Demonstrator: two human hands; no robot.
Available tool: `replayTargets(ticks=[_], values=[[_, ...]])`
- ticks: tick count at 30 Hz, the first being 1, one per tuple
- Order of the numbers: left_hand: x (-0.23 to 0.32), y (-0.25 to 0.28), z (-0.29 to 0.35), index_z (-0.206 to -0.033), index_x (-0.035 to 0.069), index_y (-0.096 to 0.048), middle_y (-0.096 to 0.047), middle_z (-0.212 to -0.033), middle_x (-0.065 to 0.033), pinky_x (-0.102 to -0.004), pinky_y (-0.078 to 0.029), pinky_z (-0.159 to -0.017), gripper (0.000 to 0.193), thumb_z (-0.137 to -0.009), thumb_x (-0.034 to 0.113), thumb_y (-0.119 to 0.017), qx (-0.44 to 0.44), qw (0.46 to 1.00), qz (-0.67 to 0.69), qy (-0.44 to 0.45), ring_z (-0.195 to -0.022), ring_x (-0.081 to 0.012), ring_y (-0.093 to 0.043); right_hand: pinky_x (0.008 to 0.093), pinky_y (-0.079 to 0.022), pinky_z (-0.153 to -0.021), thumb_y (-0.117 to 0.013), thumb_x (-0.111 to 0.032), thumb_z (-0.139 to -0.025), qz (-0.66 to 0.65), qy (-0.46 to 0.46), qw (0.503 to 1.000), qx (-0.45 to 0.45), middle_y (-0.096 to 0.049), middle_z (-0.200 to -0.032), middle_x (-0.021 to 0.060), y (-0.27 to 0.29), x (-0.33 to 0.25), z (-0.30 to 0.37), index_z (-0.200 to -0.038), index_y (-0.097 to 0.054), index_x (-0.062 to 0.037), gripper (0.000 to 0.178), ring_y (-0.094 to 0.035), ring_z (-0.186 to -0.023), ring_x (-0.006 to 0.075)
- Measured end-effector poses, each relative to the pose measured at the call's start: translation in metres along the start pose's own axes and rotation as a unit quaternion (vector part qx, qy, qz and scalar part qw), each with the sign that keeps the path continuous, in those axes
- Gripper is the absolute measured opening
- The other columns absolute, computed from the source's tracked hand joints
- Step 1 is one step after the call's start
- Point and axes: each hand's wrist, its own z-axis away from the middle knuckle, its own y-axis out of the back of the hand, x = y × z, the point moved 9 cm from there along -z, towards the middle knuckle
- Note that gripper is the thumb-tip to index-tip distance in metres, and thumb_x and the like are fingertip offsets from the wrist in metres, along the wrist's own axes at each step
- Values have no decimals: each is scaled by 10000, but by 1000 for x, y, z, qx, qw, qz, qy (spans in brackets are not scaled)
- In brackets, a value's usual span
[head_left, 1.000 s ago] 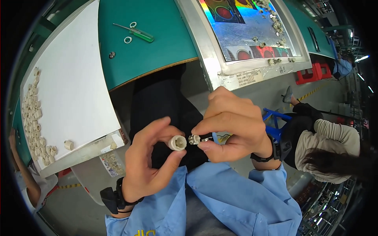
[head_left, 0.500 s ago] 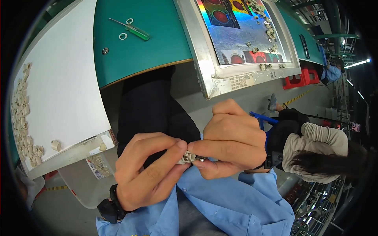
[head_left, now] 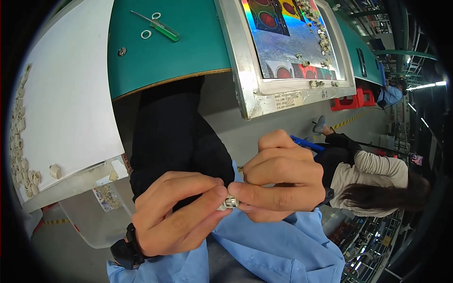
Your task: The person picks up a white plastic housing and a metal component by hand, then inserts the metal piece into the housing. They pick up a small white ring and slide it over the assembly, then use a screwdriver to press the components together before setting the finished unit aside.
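We see left hand (head_left: 179, 217) and right hand (head_left: 283, 181) pinching a small part (head_left: 230, 203), mostly finger-hidden; near-left clear bin (head_left: 92, 231), contents unclear.

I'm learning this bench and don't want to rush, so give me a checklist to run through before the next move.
1. Left hand on the small pale-and-metal part: ok, pinching it.
2. Right hand on the same part: ok, gripping from the other side.
3. Part fully seated together: cannot tell, the hands cover much of it.
4. Screwdriver clear of both hands: ok, it lies on the green tabletop.
5. Pale pieces on the white board all grouped: not ok, a single piece sits apart from the cluster.
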Motion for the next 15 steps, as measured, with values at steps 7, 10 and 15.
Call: replayTargets(ticks=[7,10,15], values=[[2,2,2,-1023,-47,-715,-681,-971,-181,-300,-573,-658,410,-632,-78,-832,25,999,-44,8,-786,-274,-681,316,-352,-560,-763,-49,-716,35,-26,999,27,-662,-738,113,-5,1,8,-920,-709,19,222,-662,-626,224],[3,0,3,-1028,-51,-681,-662,-935,-210,-322,-521,-597,394,-658,-40,-813,18,998,-63,-12,-745,-279,-655,319,-369,-571,-764,-78,-765,3,-20,998,56,-687,-815,149,-6,3,17,-1004,-683,23,272,-700,-706,260],[9,3,5,-1030,-49,-719,-676,-1006,-187,-307,-576,-666,408,-634,-78,-812,44,994,-100,-27,-817,-277,-675,330,-378,-576,-733,-135,-841,27,-28,996,78,-689,-903,168,-17,-4,25,-1048,-669,20,267,-708,-744,283]])
